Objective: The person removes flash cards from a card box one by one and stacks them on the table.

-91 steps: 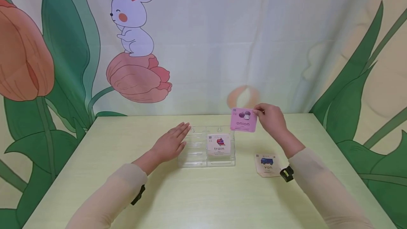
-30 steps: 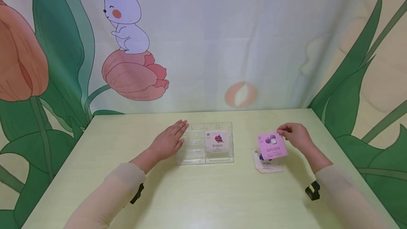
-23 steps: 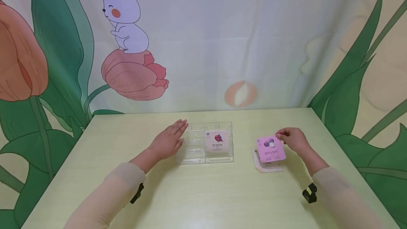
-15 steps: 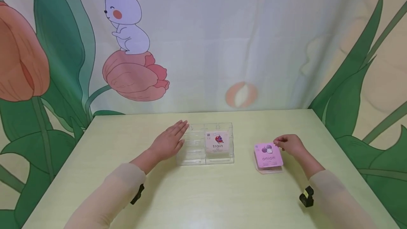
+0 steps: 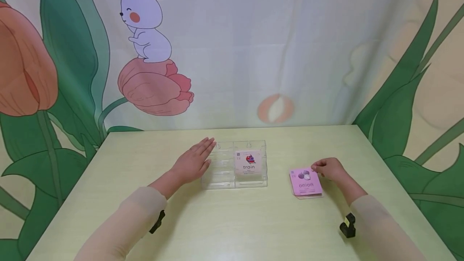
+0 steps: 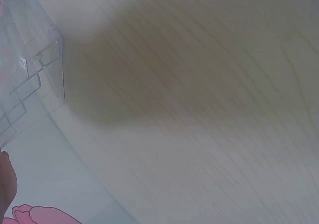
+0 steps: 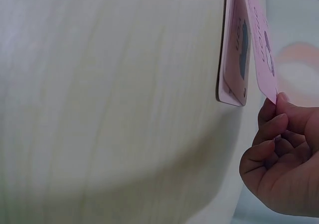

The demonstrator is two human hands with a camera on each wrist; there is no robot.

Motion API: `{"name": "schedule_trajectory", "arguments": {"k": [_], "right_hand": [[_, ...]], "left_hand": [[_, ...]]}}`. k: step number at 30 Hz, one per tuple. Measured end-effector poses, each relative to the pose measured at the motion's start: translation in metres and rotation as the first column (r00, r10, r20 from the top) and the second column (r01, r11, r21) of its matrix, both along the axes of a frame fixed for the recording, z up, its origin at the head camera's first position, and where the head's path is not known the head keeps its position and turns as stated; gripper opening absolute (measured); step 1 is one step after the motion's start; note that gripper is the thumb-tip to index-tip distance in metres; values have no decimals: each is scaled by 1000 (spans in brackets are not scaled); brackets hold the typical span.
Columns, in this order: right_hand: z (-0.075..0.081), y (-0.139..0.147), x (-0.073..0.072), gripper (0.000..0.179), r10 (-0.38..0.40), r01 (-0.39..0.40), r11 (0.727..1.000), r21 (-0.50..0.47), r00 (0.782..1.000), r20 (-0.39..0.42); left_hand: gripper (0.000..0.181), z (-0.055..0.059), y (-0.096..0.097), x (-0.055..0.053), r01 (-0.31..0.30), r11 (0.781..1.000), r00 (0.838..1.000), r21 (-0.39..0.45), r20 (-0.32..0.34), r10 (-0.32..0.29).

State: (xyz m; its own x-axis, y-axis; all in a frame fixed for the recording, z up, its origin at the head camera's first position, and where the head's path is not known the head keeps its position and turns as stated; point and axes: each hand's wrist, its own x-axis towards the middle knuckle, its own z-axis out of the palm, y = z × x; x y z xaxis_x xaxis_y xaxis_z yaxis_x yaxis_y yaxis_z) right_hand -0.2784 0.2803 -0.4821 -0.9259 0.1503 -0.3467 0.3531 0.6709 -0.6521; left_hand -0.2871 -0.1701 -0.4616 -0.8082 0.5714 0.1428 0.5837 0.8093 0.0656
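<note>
A pink onion flash card (image 5: 306, 182) is pinched at its upper right corner between the thumb and finger of my right hand (image 5: 328, 168). It hangs over a small stack with the van card (image 7: 237, 59) on top; the right wrist view shows a gap between the two. My left hand (image 5: 192, 164), fingers straight, lies along the left side of a clear plastic card rack (image 5: 217, 176). A train card (image 5: 248, 162) sits in the rack's right half, and the left half holds no card. In the left wrist view, the rack's clear edge (image 6: 55, 55) shows.
All of it is on a pale wood-grain table (image 5: 224, 224). A printed curtain (image 5: 232, 51) with a rabbit and tulips hangs behind the table's far edge. Each sleeve carries a black wrist strap, one being the right strap (image 5: 349, 225).
My right hand has carried the onion card from beside the rack's upper right down and rightward over the van card, which it now covers in the head view. My left hand has stayed at the rack.
</note>
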Motion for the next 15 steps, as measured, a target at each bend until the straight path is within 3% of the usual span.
{"name": "schedule_trajectory", "arguments": {"k": [15], "right_hand": [[-7,1,-2,26,28,-27,998,57,999,-15]], "left_hand": [[62,0,1,0,4,1000,1000,5,-2,-4]]}}
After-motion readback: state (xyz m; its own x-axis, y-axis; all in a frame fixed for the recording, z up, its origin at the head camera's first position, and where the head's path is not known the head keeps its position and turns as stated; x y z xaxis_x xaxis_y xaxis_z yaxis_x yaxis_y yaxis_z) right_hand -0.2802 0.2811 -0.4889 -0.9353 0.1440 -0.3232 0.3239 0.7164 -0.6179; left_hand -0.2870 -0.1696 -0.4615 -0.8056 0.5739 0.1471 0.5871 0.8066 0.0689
